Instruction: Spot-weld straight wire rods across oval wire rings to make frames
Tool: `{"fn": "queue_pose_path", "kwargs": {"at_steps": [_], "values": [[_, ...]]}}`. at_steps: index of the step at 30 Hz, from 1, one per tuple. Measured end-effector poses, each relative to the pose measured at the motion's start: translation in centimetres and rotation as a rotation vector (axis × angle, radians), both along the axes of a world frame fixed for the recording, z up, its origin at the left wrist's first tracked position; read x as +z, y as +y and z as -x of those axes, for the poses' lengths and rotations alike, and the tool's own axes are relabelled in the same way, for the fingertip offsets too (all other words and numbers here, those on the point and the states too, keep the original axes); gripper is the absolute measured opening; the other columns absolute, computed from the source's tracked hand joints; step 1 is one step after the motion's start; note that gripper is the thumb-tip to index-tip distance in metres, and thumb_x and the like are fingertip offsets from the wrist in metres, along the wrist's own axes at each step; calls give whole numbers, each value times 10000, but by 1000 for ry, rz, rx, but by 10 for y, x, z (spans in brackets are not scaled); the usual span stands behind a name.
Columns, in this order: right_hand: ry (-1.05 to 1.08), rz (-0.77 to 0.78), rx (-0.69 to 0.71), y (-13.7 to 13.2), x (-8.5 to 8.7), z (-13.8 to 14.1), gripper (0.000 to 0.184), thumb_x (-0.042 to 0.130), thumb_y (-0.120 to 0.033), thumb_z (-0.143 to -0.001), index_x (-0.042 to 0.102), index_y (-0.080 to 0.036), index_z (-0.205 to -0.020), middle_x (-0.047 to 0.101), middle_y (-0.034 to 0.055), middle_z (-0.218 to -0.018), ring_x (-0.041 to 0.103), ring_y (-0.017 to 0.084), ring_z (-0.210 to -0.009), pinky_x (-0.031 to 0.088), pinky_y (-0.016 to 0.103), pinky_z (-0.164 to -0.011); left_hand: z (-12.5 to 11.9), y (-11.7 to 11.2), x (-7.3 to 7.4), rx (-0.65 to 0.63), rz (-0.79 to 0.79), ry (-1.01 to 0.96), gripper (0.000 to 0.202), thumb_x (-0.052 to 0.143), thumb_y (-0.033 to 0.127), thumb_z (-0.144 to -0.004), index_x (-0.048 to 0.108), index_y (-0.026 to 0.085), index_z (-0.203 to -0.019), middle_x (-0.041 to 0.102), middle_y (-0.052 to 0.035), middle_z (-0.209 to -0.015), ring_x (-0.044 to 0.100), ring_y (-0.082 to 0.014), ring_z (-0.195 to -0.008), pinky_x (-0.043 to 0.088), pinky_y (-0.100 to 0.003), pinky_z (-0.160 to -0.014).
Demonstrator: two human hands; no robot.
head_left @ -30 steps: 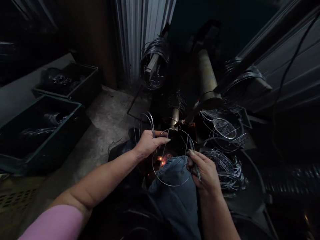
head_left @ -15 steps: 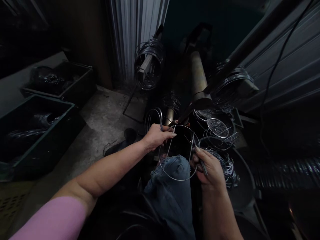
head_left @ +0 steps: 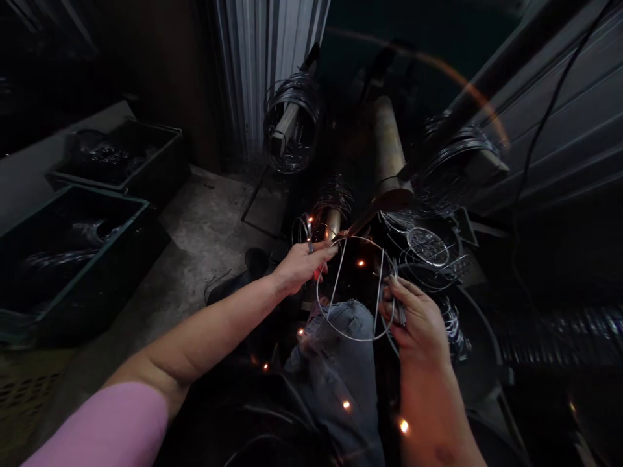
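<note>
My left hand (head_left: pixel 300 266) is closed on the upper left rim of a round wire ring (head_left: pixel 335 285), which has two straight wires running across it. Several looped wires (head_left: pixel 310 233) hang at the back of that hand. On the ring's right side my right hand (head_left: pixel 416 314) pinches the rim, with several short wire rods (head_left: pixel 402 312) also in its fingers. The ring's far edge meets a copper-coloured electrode tip (head_left: pixel 346 232) of a welding machine, and sparks (head_left: pixel 361 263) fly around it. Exact finger contact is partly dark.
Wire coils (head_left: pixel 292 123) hang on a post ahead, and more coils (head_left: pixel 448 162) hang at right. A round tray (head_left: pixel 479 383) holds wire pieces, with a wire-mesh disc (head_left: pixel 428 246) beyond. Green bins (head_left: pixel 117 224) stand at left. The machine's arm (head_left: pixel 389 194) slants overhead.
Sparks have burst from the electrode and scattered over the jeans and forearm. Both hands and the ring have shifted slightly, with the ring's far edge now up at the electrode.
</note>
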State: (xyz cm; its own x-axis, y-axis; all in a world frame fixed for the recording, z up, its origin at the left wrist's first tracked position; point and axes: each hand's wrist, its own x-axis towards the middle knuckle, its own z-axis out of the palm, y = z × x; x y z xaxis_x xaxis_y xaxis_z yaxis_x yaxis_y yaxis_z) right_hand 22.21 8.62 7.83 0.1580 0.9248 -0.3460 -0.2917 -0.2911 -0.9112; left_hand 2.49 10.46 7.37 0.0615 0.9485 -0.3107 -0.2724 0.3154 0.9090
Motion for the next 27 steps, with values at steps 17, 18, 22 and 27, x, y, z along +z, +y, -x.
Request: {"fn": "queue_pose_path", "kwargs": {"at_steps": [17,18,22,27], "values": [[-450,-108,464,-53,-93,71,217,704,-344,-557,609,-150,-538,487,-42,-434,407,80,-414,295,197,-397,63,-129,-24,-143,192,-607,624,469,-62,-550,585,191,-1109,579,-49,-915,601,-155,-762,489,-266,-605],[-445,-103,531,-60,-97,80,221,706,-338,-546,601,-147,-508,504,-33,-448,425,87,-433,309,200,-412,60,-129,-23,-166,181,-632,628,467,-63,-544,587,187,-1107,587,-50,-899,602,-156,-746,485,-266,-599],[-473,-106,597,-60,-98,94,297,618,-416,-638,596,-146,-517,505,-20,-455,412,94,-434,311,215,-422,55,-130,-25,-162,167,-625,608,493,-64,-539,591,153,-1099,614,-63,-834,607,-154,-697,466,-257,-587],[-589,-165,452,-52,-80,66,339,562,-486,-713,611,-167,-608,521,-12,-517,407,104,-485,302,223,-452,53,-129,-38,19,260,-486,520,611,4,-600,566,155,-1096,614,-41,-818,623,-149,-667,459,-253,-588]]}}
